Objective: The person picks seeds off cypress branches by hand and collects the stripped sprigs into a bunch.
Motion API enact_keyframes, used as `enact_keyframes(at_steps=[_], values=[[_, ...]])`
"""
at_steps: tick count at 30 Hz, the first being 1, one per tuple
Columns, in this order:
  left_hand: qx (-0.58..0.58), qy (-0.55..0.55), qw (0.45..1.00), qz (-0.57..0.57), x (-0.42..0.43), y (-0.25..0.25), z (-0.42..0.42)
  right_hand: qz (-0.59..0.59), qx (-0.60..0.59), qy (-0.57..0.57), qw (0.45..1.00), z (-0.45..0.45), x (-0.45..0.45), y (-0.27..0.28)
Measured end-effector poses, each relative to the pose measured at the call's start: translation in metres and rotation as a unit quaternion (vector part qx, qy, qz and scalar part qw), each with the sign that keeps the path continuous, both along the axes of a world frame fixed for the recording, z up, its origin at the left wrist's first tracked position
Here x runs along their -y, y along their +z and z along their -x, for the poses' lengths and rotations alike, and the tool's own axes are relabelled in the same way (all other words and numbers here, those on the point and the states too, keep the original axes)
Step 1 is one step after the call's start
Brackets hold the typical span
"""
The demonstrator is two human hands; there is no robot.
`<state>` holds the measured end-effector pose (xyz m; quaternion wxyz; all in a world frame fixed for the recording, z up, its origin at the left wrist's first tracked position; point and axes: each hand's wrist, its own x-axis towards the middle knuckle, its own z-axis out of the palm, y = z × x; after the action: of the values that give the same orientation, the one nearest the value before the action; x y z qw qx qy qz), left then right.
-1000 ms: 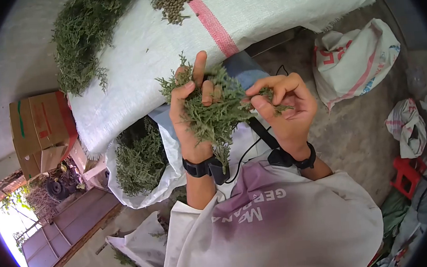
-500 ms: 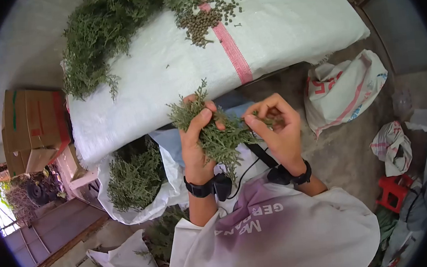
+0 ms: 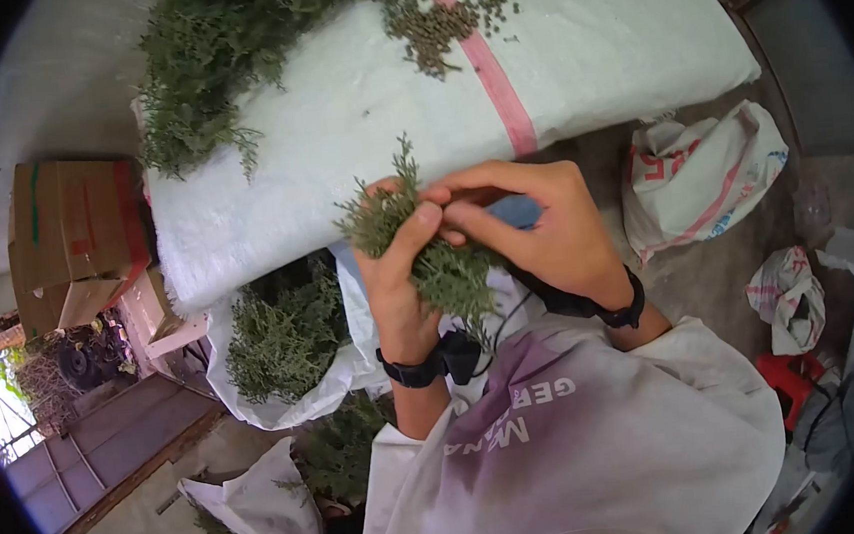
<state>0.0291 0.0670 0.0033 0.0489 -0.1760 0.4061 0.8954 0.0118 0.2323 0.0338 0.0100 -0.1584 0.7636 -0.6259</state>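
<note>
Bunched in my left hand (image 3: 401, 259) is a leafy evergreen sprig (image 3: 453, 280), gripped between thumb and curled fingers. My right hand (image 3: 544, 223) reaches across it, its thumb and fingers pinched together right beside my left thumb. Whatever lies inside that pinch is hidden. Beyond my hands, a white woven sack surface (image 3: 336, 124) with a red stripe carries a large heap of evergreen branches (image 3: 230, 62) and a pile of small round brownish cones or seeds (image 3: 434, 33).
An opened white sack (image 3: 258, 416) full of evergreen branches (image 3: 287, 338) sits below the surface at left, with more greenery (image 3: 346, 449) nearer me. Cardboard boxes (image 3: 73, 235) stand at far left. On the right are a filled sack (image 3: 701, 180), a smaller bag (image 3: 786, 299) and a red stool (image 3: 790, 384).
My right hand has moved left, from the sprig's right side to my left fingertips, and pinches there. My left hand keeps its hold. The view has shifted slightly.
</note>
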Motion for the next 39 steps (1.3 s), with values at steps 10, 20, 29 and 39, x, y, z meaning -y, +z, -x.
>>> enact_keyframes(at_steps=[10,20,29,39], values=[[-0.046,0.058,0.995,0.070,-0.024,0.022,0.028,0.186,0.125,-0.020,0.974,0.032,-0.013,-0.018],[-0.006,0.036,0.988,0.150,-0.046,0.016,0.058,0.221,0.181,-0.035,0.958,0.052,-0.026,-0.021],[0.035,-0.034,0.984,0.171,-0.048,0.006,0.083,0.112,0.120,-0.077,0.983,0.058,-0.037,-0.039],[0.075,-0.006,0.984,0.164,-0.033,0.004,0.085,-0.083,-0.029,-0.109,0.990,0.068,-0.017,-0.035]])
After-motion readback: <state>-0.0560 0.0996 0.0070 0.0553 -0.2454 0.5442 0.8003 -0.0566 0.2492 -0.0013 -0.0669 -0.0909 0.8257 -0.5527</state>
